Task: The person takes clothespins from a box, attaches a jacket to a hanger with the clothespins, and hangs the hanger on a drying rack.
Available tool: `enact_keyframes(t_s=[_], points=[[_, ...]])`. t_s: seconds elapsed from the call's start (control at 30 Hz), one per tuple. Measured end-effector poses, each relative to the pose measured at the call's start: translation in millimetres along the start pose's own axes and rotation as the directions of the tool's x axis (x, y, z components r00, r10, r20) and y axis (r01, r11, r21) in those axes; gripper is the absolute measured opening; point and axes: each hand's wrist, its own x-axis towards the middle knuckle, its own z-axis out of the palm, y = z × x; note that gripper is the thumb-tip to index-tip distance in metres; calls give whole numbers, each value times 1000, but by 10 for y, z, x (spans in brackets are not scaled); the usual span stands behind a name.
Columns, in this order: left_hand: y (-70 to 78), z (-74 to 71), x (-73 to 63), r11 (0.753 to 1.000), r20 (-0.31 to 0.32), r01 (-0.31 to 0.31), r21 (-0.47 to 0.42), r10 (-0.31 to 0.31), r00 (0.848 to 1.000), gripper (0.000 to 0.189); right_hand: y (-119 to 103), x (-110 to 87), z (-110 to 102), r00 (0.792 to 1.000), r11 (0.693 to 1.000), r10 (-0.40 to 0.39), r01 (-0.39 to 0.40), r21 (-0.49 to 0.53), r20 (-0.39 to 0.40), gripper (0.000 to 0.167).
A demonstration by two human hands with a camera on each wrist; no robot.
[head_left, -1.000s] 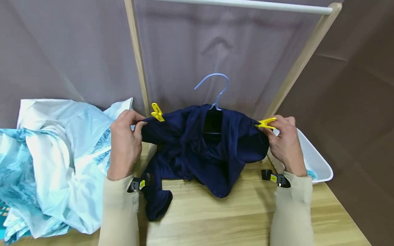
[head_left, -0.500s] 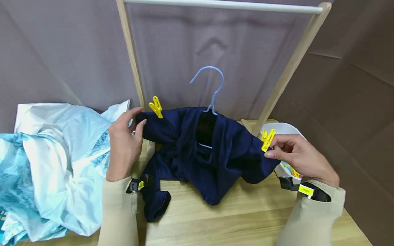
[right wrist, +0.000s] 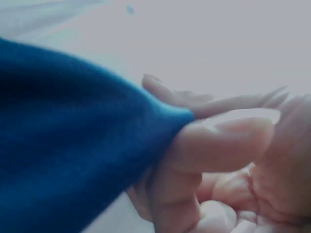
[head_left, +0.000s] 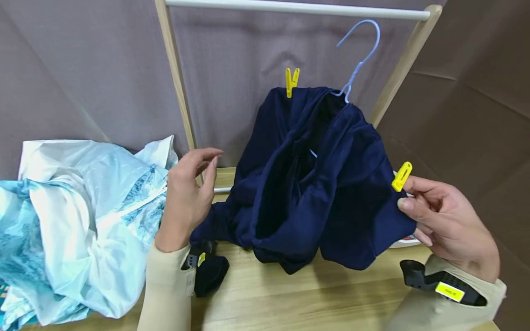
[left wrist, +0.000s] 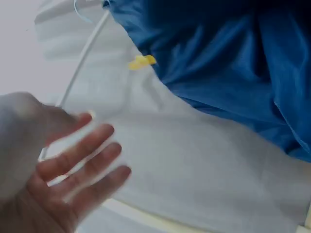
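The left hand [head_left: 188, 197] is raised at the left of the dark blue garment [head_left: 348, 207], its palm turned right and its fingers slightly bent towards the far side; the grip is loose, thumb and fingers parted around nothing, apart from the cloth. The right hand [head_left: 451, 225] comes in from the near right, pinching the garment's right edge between thumb and fingers, just beside a yellow clip [head_left: 401, 177]. The garment is between the hands, above the table [head_left: 265, 299], on a tilted blue hanger [head_left: 359, 65]. Another yellow clip [head_left: 288, 87] stands at its far left shoulder.
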Motion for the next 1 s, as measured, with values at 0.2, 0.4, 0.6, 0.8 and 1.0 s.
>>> enact_keyframes(t_s=[0.2, 0.4, 0.6, 0.8, 1.0], points=[[506, 42, -55, 977, 136, -103, -188, 130, 982, 8, 126, 317, 586, 972, 974, 128, -161, -159, -199, 21], [871, 36, -146, 961, 513, 78, -264, 71, 855, 20, 420, 734, 1337, 926, 926, 184, -275, -257, -329, 21], [856, -147, -142, 941, 618, 284, -182, -115, 778, 31, 721, 853, 1680, 923, 973, 118, -181, -144, -367, 28], [779, -409, -123, 888, 721, 426, -174, -179, 669, 34, 905, 854, 1936, 943, 977, 56, -119, -176, -327, 33], [770, -507, -123, 914, 713, 399, -70, -233, 662, 24, 982, 849, 2052, 957, 973, 5, -72, -221, -291, 29]])
